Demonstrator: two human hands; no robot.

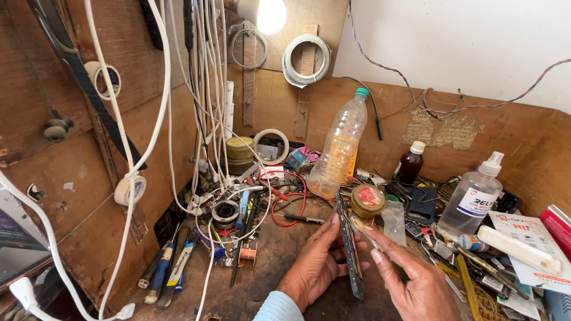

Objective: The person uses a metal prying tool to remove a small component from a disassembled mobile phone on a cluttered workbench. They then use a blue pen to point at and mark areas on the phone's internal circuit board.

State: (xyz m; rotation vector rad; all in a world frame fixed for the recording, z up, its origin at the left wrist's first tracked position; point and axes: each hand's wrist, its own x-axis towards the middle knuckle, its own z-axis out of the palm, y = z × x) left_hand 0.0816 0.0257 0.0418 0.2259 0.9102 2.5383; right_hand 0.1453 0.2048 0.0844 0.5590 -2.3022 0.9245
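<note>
Currently mid-disassembly, I'd judge: left hand grips the phone on edge at near centre of the bench; right hand pinches a thin tool at its far end. Next needs steady prying.

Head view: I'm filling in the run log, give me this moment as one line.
left hand: holds phone on edge | right hand: thin tool at phone's top | clear bottle behind | wooden bench
</note>
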